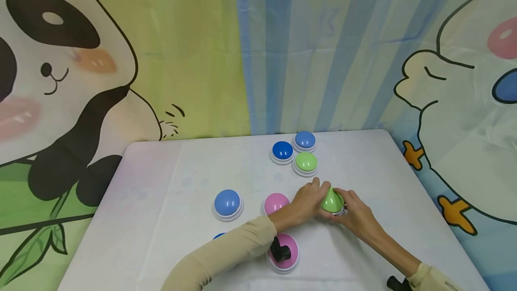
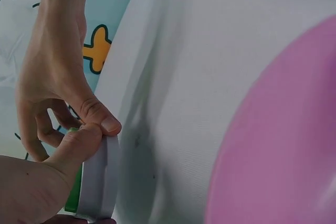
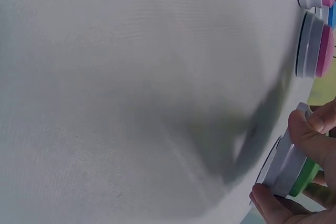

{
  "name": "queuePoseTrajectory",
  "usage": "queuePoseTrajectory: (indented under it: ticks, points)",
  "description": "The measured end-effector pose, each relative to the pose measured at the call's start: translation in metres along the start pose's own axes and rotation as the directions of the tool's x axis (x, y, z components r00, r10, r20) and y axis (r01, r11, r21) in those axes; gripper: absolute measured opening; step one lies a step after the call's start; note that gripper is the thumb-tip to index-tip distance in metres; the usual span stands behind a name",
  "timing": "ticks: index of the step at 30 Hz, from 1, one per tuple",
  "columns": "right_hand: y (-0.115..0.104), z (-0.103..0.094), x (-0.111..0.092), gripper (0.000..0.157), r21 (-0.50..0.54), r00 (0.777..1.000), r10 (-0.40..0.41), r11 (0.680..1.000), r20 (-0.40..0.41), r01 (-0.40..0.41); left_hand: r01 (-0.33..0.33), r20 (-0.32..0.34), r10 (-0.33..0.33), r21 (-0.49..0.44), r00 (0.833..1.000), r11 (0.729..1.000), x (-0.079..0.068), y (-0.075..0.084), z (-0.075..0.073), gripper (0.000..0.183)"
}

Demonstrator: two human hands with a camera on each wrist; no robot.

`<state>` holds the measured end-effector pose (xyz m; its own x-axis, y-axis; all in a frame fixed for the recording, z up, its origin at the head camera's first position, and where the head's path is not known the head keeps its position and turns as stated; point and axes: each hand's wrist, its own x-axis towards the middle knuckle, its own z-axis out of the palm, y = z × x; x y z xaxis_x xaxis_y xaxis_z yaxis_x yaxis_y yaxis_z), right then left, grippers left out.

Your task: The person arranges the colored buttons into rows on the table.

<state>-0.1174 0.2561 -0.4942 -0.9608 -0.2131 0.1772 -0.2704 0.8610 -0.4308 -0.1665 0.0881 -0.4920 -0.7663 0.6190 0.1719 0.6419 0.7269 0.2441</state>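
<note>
Both hands hold a green dome-topped push button (image 1: 332, 200) with a white base, right of the table's middle. My left hand (image 1: 308, 200) grips its left side and my right hand (image 1: 357, 215) its right side. Close up in the left wrist view, the two thumbs meet at the rim of the white base (image 2: 100, 182), which is turned on its side there. From the right wrist, fingers pinch the base (image 3: 285, 166) at both ends, tilted close over the table. A pink button (image 1: 276, 203) stands just left of my left hand, partly covered by it.
Behind the hands sit two blue buttons (image 1: 282, 150) and another green one (image 1: 306, 162). A blue button (image 1: 227, 203) stands to the left. Another pink one (image 1: 291, 249) is under the left forearm, with a blue one partly hidden (image 1: 219, 235). Printed curtains border the white table (image 1: 161, 192).
</note>
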Motion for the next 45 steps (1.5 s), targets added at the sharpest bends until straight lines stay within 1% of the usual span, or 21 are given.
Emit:
queuePoseTrajectory:
  ticks: [3, 6, 10, 16, 22, 27, 30, 34, 39, 42, 45]
  points:
    - [0.003, 0.004, 0.000, 0.079, 0.003, 1.000, 0.001, 1.000, -0.006, -0.001, 0.001, 0.024, -0.001, 0.017, 1.000, 1.000, 0.001, 0.001, 0.002, 0.073]
    - [0.006, 0.007, -0.001, 0.078, 0.019, 0.999, 0.025, 0.999, 0.020, -0.026, 0.003, 0.052, -0.004, 0.027, 0.999, 1.000, 0.002, 0.002, 0.005, 0.071]
    - [0.008, 0.011, -0.003, 0.077, 0.016, 0.998, 0.045, 0.999, 0.041, -0.045, -0.002, 0.067, 0.000, 0.033, 0.998, 0.999, 0.001, 0.002, 0.010, 0.072]
    - [0.009, 0.014, -0.007, 0.078, -0.022, 0.999, 0.020, 1.000, 0.028, -0.020, -0.013, 0.070, 0.009, 0.051, 0.997, 0.999, 0.000, 0.003, 0.015, 0.072]
    - [0.011, 0.016, -0.008, 0.079, -0.060, 1.000, -0.019, 0.998, -0.004, 0.019, -0.021, 0.067, 0.015, 0.093, 0.998, 0.995, 0.002, 0.004, 0.015, 0.072]
    - [0.011, 0.018, -0.008, 0.079, -0.089, 0.999, -0.028, 0.996, -0.015, 0.027, -0.028, 0.069, 0.021, 0.115, 0.997, 0.993, 0.001, 0.005, 0.015, 0.074]
    - [0.009, 0.017, -0.008, 0.080, -0.102, 0.999, -0.027, 0.995, -0.020, 0.025, -0.017, 0.068, 0.010, 0.110, 0.998, 0.994, 0.001, 0.004, 0.016, 0.079]
    - [0.006, 0.016, -0.005, 0.080, -0.098, 1.000, -0.007, 0.995, -0.004, 0.006, 0.011, 0.085, -0.019, 0.095, 0.996, 0.995, 0.001, 0.003, 0.015, 0.091]
    - [0.003, 0.012, -0.003, 0.081, -0.100, 1.000, 0.020, 0.995, 0.022, -0.017, 0.003, 0.102, -0.013, 0.097, 0.995, 0.995, 0.002, 0.004, 0.012, 0.099]
    - [0.004, 0.012, -0.003, 0.081, -0.102, 0.999, 0.011, 0.995, 0.034, -0.008, 0.000, 0.109, -0.012, 0.104, 0.994, 0.995, 0.001, 0.005, 0.012, 0.101]
    - [0.006, 0.012, -0.003, 0.082, -0.116, 0.999, -0.011, 0.993, 0.038, 0.015, 0.002, 0.130, -0.016, 0.111, 0.991, 0.994, 0.001, 0.004, 0.013, 0.108]
